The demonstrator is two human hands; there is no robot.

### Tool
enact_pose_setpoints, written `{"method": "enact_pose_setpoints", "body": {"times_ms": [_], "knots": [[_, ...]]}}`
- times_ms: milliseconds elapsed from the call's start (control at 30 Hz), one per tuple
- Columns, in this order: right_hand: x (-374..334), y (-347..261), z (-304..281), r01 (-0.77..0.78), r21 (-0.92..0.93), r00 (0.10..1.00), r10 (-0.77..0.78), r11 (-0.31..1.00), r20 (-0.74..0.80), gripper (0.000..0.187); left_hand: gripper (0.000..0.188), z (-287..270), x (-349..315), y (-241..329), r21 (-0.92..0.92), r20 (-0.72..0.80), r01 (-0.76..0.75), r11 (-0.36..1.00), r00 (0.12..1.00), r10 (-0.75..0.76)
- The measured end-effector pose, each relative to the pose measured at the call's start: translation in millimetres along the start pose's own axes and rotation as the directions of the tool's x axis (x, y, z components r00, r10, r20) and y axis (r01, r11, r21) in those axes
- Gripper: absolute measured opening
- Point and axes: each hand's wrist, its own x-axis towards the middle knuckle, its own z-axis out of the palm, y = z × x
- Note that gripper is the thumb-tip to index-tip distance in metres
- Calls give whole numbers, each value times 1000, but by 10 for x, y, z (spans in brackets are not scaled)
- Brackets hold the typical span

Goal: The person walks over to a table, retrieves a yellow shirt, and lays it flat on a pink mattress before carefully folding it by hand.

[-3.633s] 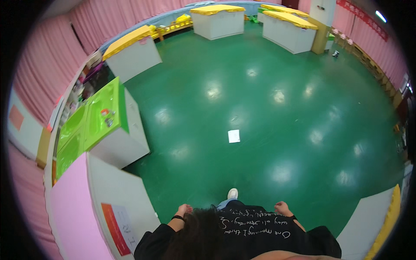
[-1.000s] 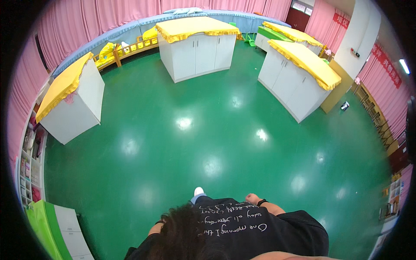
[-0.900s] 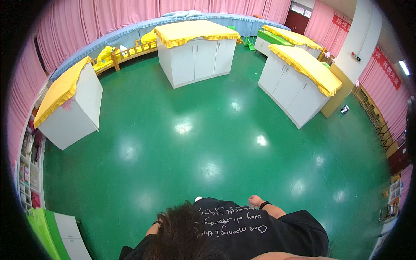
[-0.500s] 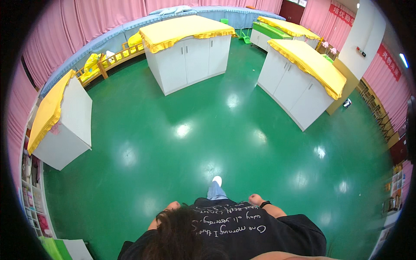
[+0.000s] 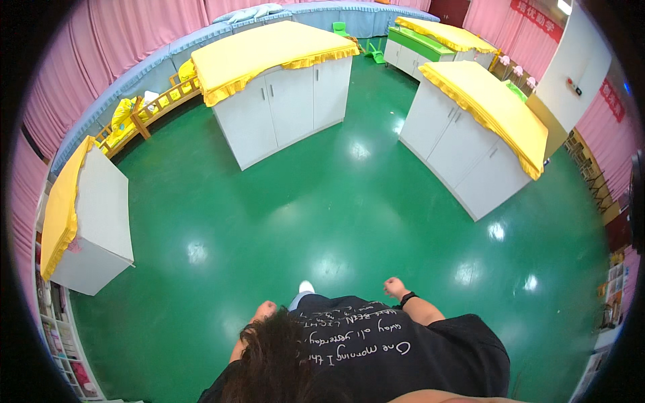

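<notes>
Shifted since half a second ago: left hand [image 5: 265,310] and right hand [image 5: 395,289], both a little higher in view; white shoe [image 5: 306,287], now farther left; middle cabinet [image 5: 275,111] and right cabinet [image 5: 460,144], both larger and nearer. Closest of all, dark hair [image 5: 265,363] over the left part of a black shirt [image 5: 430,349] with white lettering. Left hand just beyond the hair, fingers partly hidden; cannot tell whether spread or pressed together. Right hand just beyond the shirt's front, black band [image 5: 408,299] around the wrist; fingers apparently curled inward, too small to tell whether pressed together or pinching. Black shirt between both hands, nearest thing to each. Past the shoe, glossy green floor [image 5: 295,235] with bright reflections. Farther out, white shelves [image 5: 55,329] low at the left rim; just above, left cabinet [image 5: 101,208]. Ruffled yellow cloths [image 5: 275,50] over all three cabinet tops. Behind, low wooden rail [image 5: 168,101] with yellow bundles [image 5: 122,114], green chair [image 5: 375,51], green-topped counter [image 5: 422,41], and white pillar [image 5: 578,67] at right. Farthest, blue-covered ledge [image 5: 161,69] along pink curtains [image 5: 134,33], and red banner [image 5: 536,19] at upper right.
</notes>
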Motion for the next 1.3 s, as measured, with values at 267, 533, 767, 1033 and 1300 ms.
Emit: {"method": "enact_pose_setpoints", "body": {"times_ms": [267,533,767,1033,1300], "knots": [[1195,-1179,-256,30,-266,992,3,963,124,22,23,-737,1334,349,417,79,138,898,979,-187],[2737,-2451,-970,8,-12,995,-9,1000,-104,20,22,-1436,3281,1996,616,-18,82,783,996,-90],[3684,-3691,-1673,-92,-6,986,92,996,140,23,24,-1530,4761,3173,330,93,16,944,994,-50],[5285,-5074,-2923,-41,13,998,42,999,-44,22,22,-1843,5798,4841,375,229,-22,927,971,-70],[6965,-7169,-2555,463,-237,877,-401,854,267,21,22,-2610,6973,5137,-530,-137,100,842,970,-201]]}}
